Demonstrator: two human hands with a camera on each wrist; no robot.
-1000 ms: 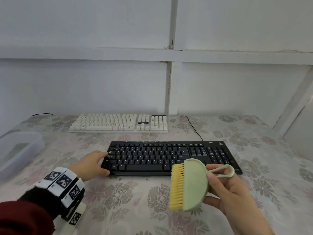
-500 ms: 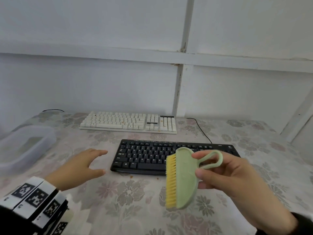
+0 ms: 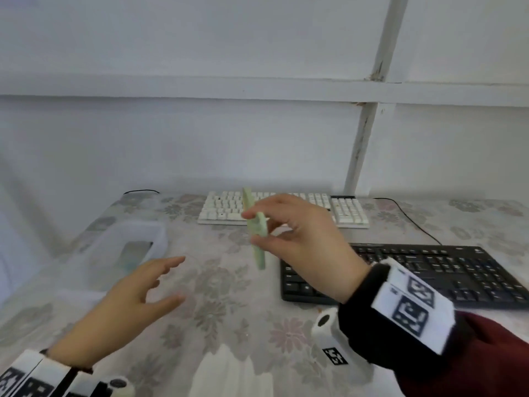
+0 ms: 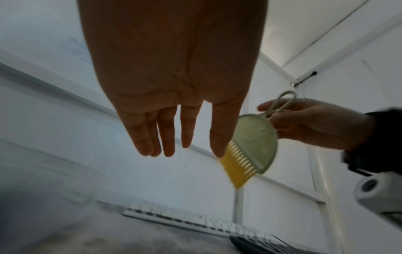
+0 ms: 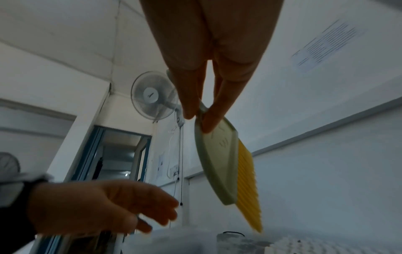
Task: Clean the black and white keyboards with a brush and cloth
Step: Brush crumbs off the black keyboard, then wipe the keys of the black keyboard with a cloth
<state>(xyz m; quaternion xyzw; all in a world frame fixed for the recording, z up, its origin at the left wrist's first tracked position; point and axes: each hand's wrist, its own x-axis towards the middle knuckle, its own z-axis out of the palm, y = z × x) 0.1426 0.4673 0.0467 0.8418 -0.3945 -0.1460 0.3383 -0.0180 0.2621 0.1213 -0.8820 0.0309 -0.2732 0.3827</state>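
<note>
My right hand [image 3: 250, 228] pinches the pale green brush [image 3: 257, 239] in the air, edge-on in the head view, left of the black keyboard [image 3: 435, 270]. In the right wrist view my thumb and fingers [image 5: 208, 120] grip the brush body [image 5: 217, 159] near its loop handle, with the yellow bristles [image 5: 248, 185] pointing down. My left hand [image 3: 171, 279] hovers open over the table, fingers spread, holding nothing. Its straight fingers [image 4: 169, 134] show beside the brush [image 4: 254, 142]. The white keyboard [image 3: 346, 210] lies at the back by the wall.
A clear plastic container [image 3: 128, 247] stands at the table's left, just beyond my left hand. Cables [image 3: 415, 222] run behind the keyboards. A whitish patch [image 3: 229, 373] lies at the near edge; I cannot tell what it is. A wall fan [image 5: 152, 96] hangs high.
My right hand has carried the brush left and up, off the black keyboard's front. My left hand has left the keyboard's edge and moved left toward the container. The view has swung left.
</note>
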